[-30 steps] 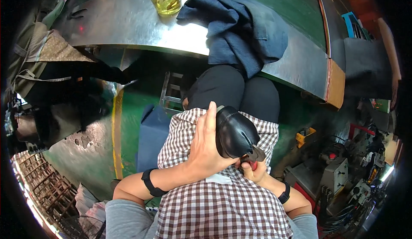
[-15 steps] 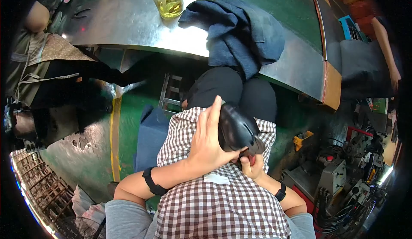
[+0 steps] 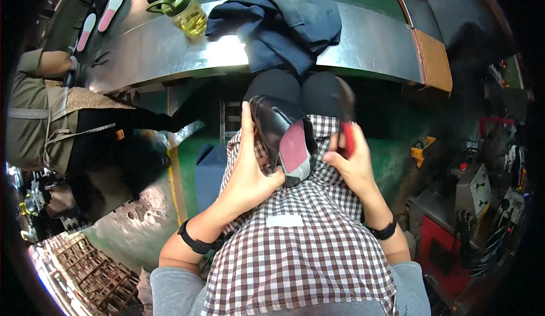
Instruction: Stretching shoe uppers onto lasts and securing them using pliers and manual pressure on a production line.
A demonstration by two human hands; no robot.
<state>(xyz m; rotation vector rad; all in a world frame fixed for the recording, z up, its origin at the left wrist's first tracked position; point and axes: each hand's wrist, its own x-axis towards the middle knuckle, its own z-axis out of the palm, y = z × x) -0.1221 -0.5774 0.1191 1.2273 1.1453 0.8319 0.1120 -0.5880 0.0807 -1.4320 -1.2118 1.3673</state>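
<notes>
A black leather shoe (image 3: 271,124) rests over my lap, its opening turned toward me and its pink insole (image 3: 294,147) showing. My left hand (image 3: 247,174) holds the shoe along its left side, thumb near the grey-lined heel and fingers reaching up beside it. Apart from the shoe, to its right, my right hand (image 3: 355,165) is closed around a red-handled tool (image 3: 348,139). The tool's dark upper end is smeared by motion, so its kind cannot be made out. A brown-and-white checked apron (image 3: 295,259) covers my lap beneath both hands.
Ahead runs a metal-edged bench (image 3: 369,46) bearing a crumpled dark blue cloth (image 3: 284,23) and a green-lidded bottle (image 3: 190,18). Pink-and-white insoles (image 3: 110,10) lie at far left. A co-worker in an apron (image 3: 48,106) is at left; machinery (image 3: 474,188) stands at right.
The shoe has turned so its opening and pink insole show. My right hand has moved off the shoe to the right with the red-handled tool. The head view has shifted.
</notes>
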